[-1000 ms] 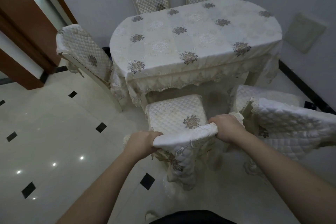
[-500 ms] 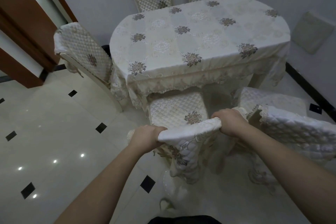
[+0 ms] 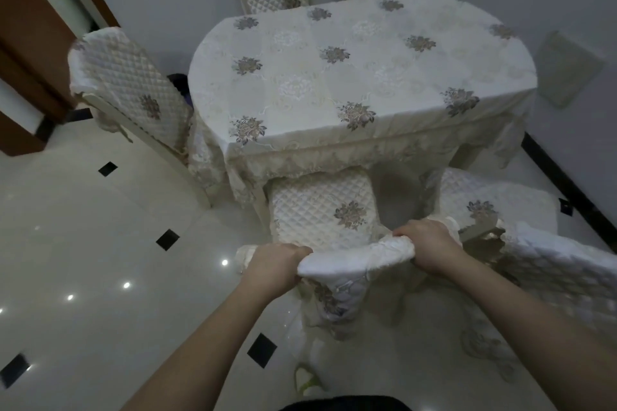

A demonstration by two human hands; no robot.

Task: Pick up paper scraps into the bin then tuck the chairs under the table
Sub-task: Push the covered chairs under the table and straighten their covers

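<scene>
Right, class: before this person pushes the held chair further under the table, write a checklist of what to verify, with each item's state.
1. Left hand grips the chair's top rail: ok.
2. Right hand grips the same rail: ok.
3. Seat lined up with the opening under the table: ok.
4. Seat clear of the table leg: cannot tell, very close.
5. Gap to the neighbouring chair on the right: cannot tell.
6. Floor under the table free of scraps: cannot tell, shadowed.

Glossy tiled floor (image 3: 83,243) carries the cloth-draped table (image 3: 350,77) and chairs (image 3: 320,213).
</scene>
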